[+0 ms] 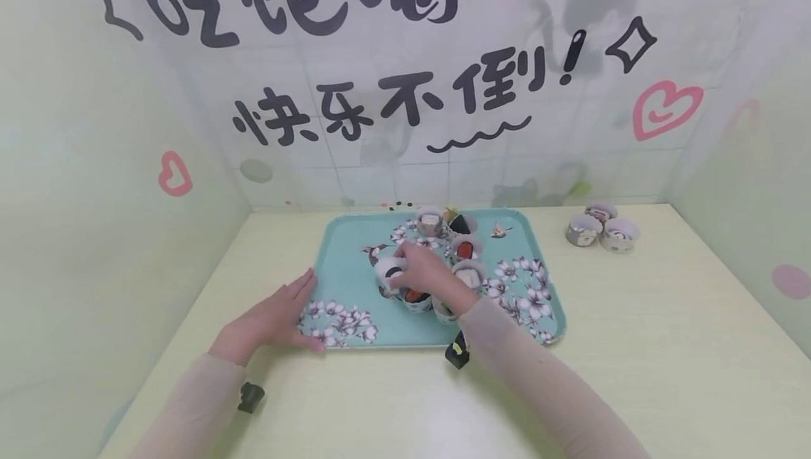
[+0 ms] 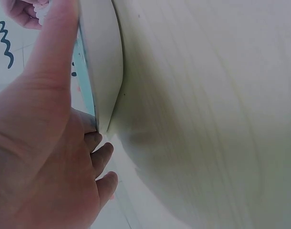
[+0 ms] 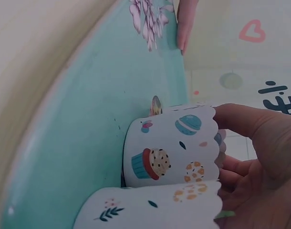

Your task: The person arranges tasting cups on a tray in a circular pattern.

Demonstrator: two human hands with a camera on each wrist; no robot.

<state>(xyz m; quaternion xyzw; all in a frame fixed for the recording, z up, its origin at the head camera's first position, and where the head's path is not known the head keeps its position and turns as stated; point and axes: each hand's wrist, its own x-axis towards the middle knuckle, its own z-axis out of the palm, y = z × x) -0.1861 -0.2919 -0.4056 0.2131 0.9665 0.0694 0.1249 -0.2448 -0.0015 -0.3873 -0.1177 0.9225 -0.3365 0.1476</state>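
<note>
On the tray (image 1: 345, 248), right hand (image 1: 426, 269): its grip was narrow, thumb and fingers pinching the scalloped rim of a paper cup (image 1: 388, 272).
Held cup: it was at the left end of the cluster, printed with a cupcake and with a dark-ringed white piece inside; whether its base touched the tray could not be told.
Nearest neighbour: an orange-filled cup (image 1: 417, 298) stood just beside it.
Other cups: a white-filled cup (image 1: 469, 277), a red-filled cup (image 1: 465, 250), a cup with a dark wedge (image 1: 460, 224) and a pale-filled cup (image 1: 430, 221) ran toward the far edge; another cup (image 1: 445, 315) was partly hidden by the right wrist.
Left hand (image 1: 279, 315): its grip was wide, thumb and fingers spread along the tray's near left corner, touching the rim.
Tray print: white blossoms and birds on teal.
Surface (image 1: 633, 346): pale, beneath the tray; a trio of cups (image 1: 594, 235) stood close together at the far right.
Wall: black lettering (image 1: 412, 107) crossed it.
</note>
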